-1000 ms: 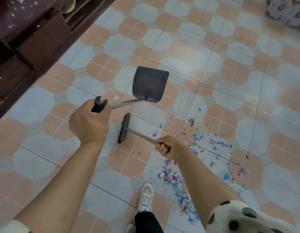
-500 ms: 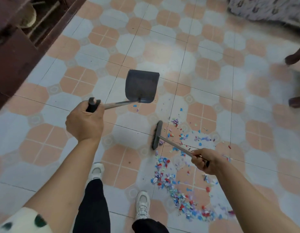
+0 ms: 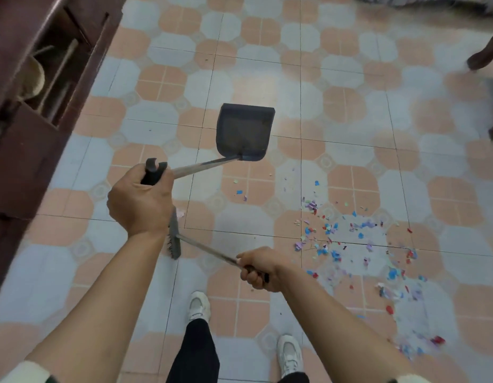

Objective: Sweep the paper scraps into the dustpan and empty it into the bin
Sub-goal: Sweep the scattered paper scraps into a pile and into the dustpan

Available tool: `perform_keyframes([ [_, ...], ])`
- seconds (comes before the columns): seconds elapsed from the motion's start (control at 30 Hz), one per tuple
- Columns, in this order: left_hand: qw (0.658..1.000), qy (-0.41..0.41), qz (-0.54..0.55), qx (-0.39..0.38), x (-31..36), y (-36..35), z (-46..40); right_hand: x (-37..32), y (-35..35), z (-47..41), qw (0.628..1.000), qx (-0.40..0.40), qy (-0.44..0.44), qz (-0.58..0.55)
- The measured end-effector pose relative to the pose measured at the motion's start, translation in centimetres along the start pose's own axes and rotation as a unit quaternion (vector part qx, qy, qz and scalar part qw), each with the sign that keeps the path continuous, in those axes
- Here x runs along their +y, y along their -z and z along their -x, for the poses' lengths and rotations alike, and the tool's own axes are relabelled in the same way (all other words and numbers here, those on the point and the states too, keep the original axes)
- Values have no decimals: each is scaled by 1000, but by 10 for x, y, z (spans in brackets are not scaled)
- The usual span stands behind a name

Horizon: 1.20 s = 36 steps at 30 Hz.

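My left hand [image 3: 141,201] grips the black handle of a long-handled dark dustpan [image 3: 244,132], whose pan is held out over the tiled floor ahead of me and looks empty. My right hand [image 3: 256,268] is closed on the metal handle of a small broom [image 3: 175,241]; its brush head is partly hidden behind my left wrist. Colourful paper scraps [image 3: 358,244] lie scattered on the floor to the right of both tools, with a few stray bits [image 3: 240,190] just below the pan. No bin is in view.
A dark wooden cabinet [image 3: 32,134] with an open compartment runs along the left. My white shoes [image 3: 199,305] stand below the hands. Another person's foot [image 3: 486,55] shows at the right edge, and patterned fabric [image 3: 433,1] at the top right.
The broom head has swung left, away from the scraps, and now sits under my left wrist. The scraps now lie further right in view. The dustpan stays raised in my left hand.
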State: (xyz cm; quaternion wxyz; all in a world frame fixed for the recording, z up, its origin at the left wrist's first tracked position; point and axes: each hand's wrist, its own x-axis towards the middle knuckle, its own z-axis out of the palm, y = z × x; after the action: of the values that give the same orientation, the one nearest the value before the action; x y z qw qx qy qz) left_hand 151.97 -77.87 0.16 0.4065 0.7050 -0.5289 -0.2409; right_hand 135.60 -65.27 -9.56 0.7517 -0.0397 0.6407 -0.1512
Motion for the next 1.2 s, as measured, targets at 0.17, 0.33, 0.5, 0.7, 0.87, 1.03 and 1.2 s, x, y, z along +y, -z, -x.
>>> perform_keyframes([
  [0.17, 1000, -14, -12, -18, -14, 5, -54, -50, -66, -56, 998, -35, -48, 16],
  [0.33, 999, -24, -26, -37, -29, 0, -91, -96, -55, -77, 998, 8, -62, -30],
  [0.5, 998, -17, -27, -56, -31, -14, -111, -113, 5, -71, 990, 66, -47, -114],
  [0.7, 996, -35, 1, -85, -14, -30, -124, -91, 78, -30, 961, 109, -38, -252],
  [0.87, 993, -60, -2, -105, 2, -42, -124, -60, 110, 7, 936, 169, -18, -309],
  [1.03, 990, -70, 13, -122, 25, -59, -117, -49, 115, 29, 941, 173, 3, -292],
  [1.2, 987, -77, 9, -137, 44, -76, -104, -67, 90, 4, 957, 114, 26, -267],
])
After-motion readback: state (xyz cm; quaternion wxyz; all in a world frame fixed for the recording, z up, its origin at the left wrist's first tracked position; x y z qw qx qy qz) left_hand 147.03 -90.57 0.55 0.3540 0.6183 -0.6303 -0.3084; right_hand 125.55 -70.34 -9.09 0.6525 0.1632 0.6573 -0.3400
